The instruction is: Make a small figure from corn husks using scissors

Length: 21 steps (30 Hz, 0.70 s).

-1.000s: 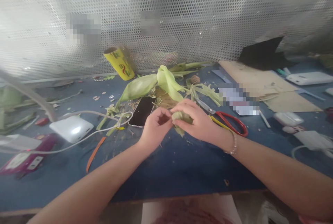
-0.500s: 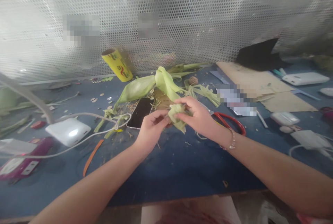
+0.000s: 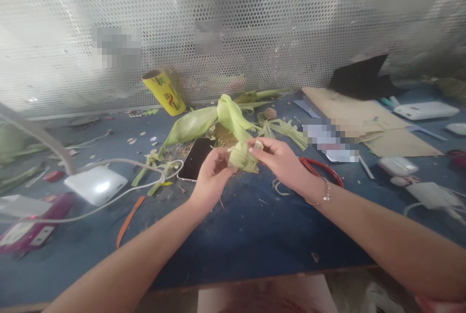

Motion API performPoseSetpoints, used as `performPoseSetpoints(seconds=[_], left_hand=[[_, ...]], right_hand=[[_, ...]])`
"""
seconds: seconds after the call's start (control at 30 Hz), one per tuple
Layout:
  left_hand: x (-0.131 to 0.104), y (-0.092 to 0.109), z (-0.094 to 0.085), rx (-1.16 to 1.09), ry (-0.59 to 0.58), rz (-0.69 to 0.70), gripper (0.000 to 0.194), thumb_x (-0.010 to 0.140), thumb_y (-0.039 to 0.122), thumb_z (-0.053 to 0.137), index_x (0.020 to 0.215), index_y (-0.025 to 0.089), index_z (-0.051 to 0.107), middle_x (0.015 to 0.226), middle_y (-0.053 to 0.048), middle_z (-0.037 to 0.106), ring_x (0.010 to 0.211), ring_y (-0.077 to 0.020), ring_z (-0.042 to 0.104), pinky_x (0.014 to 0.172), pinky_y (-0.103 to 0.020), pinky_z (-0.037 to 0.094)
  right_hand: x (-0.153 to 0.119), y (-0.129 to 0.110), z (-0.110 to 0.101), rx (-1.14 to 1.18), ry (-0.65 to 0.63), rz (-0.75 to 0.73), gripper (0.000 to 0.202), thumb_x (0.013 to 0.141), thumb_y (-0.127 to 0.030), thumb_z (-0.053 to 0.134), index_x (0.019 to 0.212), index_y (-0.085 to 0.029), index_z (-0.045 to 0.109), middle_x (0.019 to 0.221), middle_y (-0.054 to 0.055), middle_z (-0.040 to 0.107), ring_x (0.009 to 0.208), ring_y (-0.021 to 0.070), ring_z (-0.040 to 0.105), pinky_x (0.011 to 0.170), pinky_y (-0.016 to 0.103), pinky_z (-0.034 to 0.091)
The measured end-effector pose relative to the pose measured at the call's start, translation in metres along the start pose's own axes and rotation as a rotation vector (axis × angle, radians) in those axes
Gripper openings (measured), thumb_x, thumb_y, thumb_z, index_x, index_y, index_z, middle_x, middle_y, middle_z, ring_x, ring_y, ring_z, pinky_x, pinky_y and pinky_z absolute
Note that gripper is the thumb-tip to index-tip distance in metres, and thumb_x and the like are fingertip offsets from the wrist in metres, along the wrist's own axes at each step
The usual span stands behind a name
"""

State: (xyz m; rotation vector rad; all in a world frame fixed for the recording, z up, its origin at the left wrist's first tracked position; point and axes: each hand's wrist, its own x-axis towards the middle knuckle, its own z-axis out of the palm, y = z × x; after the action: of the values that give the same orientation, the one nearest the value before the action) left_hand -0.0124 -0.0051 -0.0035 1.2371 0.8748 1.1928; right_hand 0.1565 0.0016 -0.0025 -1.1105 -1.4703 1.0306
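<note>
A small pale green bundle of folded husk is held between both hands above the blue table. My left hand pinches its left side. On the right side, the thumb and fingers of my right hand grip its edge near a small whitish tip. Large green husk leaves lie just behind the hands. A black-screened phone rests beside my left hand, and red-handled scissors are partly hidden behind my right hand.
A yellow tube leans near the perforated metal panel. Left are a white device with a cable and an orange strip. Brown card sheets, a second phone and white chargers lie right.
The bundle has turned and shifted slightly left. My right hand's fingers have moved from across its front to its right edge, uncovering more of the folded husk.
</note>
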Motion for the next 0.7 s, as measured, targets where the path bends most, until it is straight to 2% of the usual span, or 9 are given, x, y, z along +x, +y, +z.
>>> performPoseSetpoints(seconds=[0.1, 0.17, 0.23, 0.33, 0.43, 0.5, 0.57, 0.7], left_hand=[[-0.002, -0.003, -0.002, -0.035, -0.047, 0.062, 0.015, 0.071, 0.017, 0.056, 0.086, 0.019, 0.054, 0.075, 0.002, 0.057, 0.066, -0.0108, 0.053, 0.064, -0.025, 0.044], [-0.004, -0.003, -0.001, 0.034, 0.022, 0.074, 0.009, 0.079, 0.028, 0.052, 0.082, 0.019, 0.053, 0.067, 0.003, 0.052, 0.059, -0.0099, 0.048, 0.058, -0.023, 0.040], [-0.005, -0.002, 0.002, 0.207, 0.119, 0.101, 0.019, 0.082, 0.036, 0.049, 0.075, 0.019, 0.052, 0.059, 0.004, 0.044, 0.053, -0.0090, 0.040, 0.052, -0.021, 0.034], [-0.005, 0.000, 0.004, 0.439, 0.201, 0.211, 0.028, 0.085, 0.039, 0.045, 0.066, 0.019, 0.049, 0.059, 0.003, 0.040, 0.054, -0.0097, 0.036, 0.051, -0.022, 0.030], [-0.003, -0.002, 0.002, 0.506, 0.242, 0.296, 0.031, 0.087, 0.039, 0.041, 0.064, 0.019, 0.047, 0.058, 0.003, 0.043, 0.055, -0.0106, 0.039, 0.053, -0.022, 0.031], [-0.001, -0.004, -0.001, 0.526, 0.261, 0.300, 0.031, 0.087, 0.040, 0.041, 0.064, 0.020, 0.047, 0.055, 0.003, 0.043, 0.052, -0.0103, 0.040, 0.051, -0.022, 0.032], [0.000, -0.005, -0.004, 0.550, 0.278, 0.285, 0.030, 0.088, 0.040, 0.040, 0.067, 0.020, 0.048, 0.053, 0.004, 0.044, 0.048, -0.0096, 0.042, 0.049, -0.021, 0.033], [-0.001, -0.004, -0.007, 0.578, 0.303, 0.236, 0.027, 0.088, 0.041, 0.039, 0.075, 0.021, 0.052, 0.051, 0.006, 0.044, 0.036, -0.0076, 0.043, 0.038, -0.019, 0.033]], right_hand=[[-0.002, -0.003, 0.001, -0.140, 0.024, -0.009, 0.029, 0.079, -0.034, 0.056, 0.101, -0.018, 0.066, 0.088, 0.005, 0.068, 0.078, 0.0171, 0.060, 0.072, 0.033, 0.048], [-0.003, -0.004, 0.002, -0.200, 0.022, -0.032, 0.030, 0.080, -0.034, 0.056, 0.103, -0.019, 0.066, 0.090, 0.004, 0.069, 0.079, 0.0182, 0.062, 0.073, 0.034, 0.048], [-0.005, -0.005, 0.005, -0.228, 0.010, -0.086, 0.029, 0.081, -0.034, 0.055, 0.105, -0.022, 0.066, 0.098, 0.004, 0.069, 0.088, 0.0192, 0.062, 0.079, 0.036, 0.048], [-0.008, -0.006, 0.011, -0.218, -0.020, -0.152, 0.026, 0.082, -0.030, 0.054, 0.105, -0.025, 0.065, 0.110, 0.003, 0.065, 0.101, 0.0191, 0.059, 0.090, 0.036, 0.044], [-0.011, -0.008, 0.017, -0.148, -0.045, -0.126, 0.025, 0.087, -0.029, 0.047, 0.103, -0.026, 0.066, 0.106, 0.002, 0.066, 0.102, 0.0180, 0.059, 0.094, 0.036, 0.042], [-0.013, -0.009, 0.020, -0.087, -0.040, -0.074, 0.027, 0.088, -0.033, 0.043, 0.102, -0.025, 0.066, 0.100, 0.003, 0.067, 0.096, 0.0182, 0.060, 0.087, 0.035, 0.047], [-0.014, -0.009, 0.022, -0.025, -0.020, -0.020, 0.030, 0.088, -0.037, 0.043, 0.102, -0.024, 0.065, 0.096, 0.004, 0.067, 0.088, 0.0178, 0.062, 0.074, 0.032, 0.052], [-0.014, -0.008, 0.022, -0.023, 0.116, -0.027, 0.028, 0.087, -0.039, 0.044, 0.098, -0.024, 0.065, 0.084, 0.002, 0.065, 0.063, 0.0122, 0.060, 0.056, 0.026, 0.051]])
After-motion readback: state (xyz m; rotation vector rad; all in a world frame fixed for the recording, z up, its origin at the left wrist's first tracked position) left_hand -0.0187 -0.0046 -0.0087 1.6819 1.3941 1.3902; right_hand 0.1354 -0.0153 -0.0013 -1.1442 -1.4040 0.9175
